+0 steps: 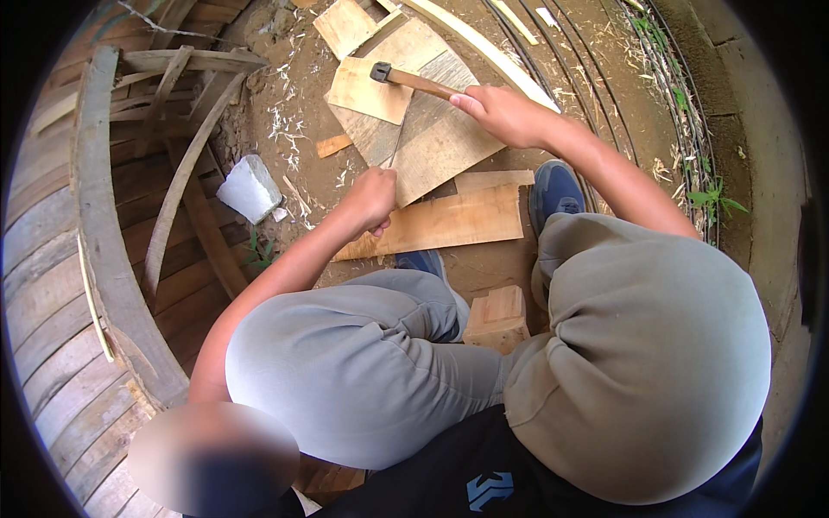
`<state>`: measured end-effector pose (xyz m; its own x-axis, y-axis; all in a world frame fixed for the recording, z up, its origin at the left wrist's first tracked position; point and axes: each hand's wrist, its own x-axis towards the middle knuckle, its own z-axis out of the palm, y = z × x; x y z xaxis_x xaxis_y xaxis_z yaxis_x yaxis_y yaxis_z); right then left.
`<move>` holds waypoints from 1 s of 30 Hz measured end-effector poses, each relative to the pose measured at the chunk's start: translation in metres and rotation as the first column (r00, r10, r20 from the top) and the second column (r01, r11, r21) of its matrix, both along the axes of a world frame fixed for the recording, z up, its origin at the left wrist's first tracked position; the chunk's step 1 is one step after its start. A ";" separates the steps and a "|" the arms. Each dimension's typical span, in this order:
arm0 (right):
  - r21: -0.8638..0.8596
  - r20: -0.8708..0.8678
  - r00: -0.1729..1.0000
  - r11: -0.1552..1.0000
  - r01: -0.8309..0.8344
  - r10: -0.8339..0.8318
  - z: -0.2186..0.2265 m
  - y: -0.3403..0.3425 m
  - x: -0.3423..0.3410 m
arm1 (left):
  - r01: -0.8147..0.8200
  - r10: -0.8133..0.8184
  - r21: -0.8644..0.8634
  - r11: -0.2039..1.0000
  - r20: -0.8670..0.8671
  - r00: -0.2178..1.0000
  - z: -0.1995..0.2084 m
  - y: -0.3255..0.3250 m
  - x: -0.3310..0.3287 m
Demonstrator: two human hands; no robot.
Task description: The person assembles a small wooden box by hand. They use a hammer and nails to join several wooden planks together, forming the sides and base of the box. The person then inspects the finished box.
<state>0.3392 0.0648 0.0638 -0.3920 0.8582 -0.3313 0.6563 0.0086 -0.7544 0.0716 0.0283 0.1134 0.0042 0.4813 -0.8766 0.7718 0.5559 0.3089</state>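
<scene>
My right hand (505, 114) is wrapped round the wooden handle of a hammer (423, 84). Its dark metal head is over a pale, squarish wood piece (367, 90). That piece lies on wider wooden boards (449, 142) on the ground. Closed in a fist, my left hand (373, 200) grips a thin, dark rod-like tool (396, 148) at the boards' near edge. The tool points away from me toward the pale piece's lower right corner. Its exact kind is too small to tell, and my fingers hide its near end.
Another plank (458, 220) lies between my shoes. A wood block (497, 318) sits between my legs. To the left are a white stone (249, 188) and a curved, ribbed wooden structure (95, 173). Black cables (596, 78) run along the right over soil strewn with wood shavings.
</scene>
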 end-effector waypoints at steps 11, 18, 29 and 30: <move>-0.024 -0.209 0.975 0.997 0.077 -0.080 0.013 -0.062 0.023 | -0.047 0.047 -0.074 0.996 -0.008 0.999 0.006 0.007 0.004; -0.055 -0.150 0.987 0.997 0.048 -0.055 0.004 -0.061 0.017 | -0.043 0.056 -0.111 0.993 0.121 0.991 0.005 0.008 -0.011; 0.125 0.127 0.979 0.982 0.143 -0.158 0.009 -0.049 0.043 | -0.277 0.280 -0.055 0.959 0.297 0.913 0.016 -0.024 -0.100; 0.143 0.158 0.981 0.986 0.089 -0.112 0.010 -0.055 0.045 | -0.363 0.337 0.029 0.931 0.315 0.888 0.008 -0.028 -0.107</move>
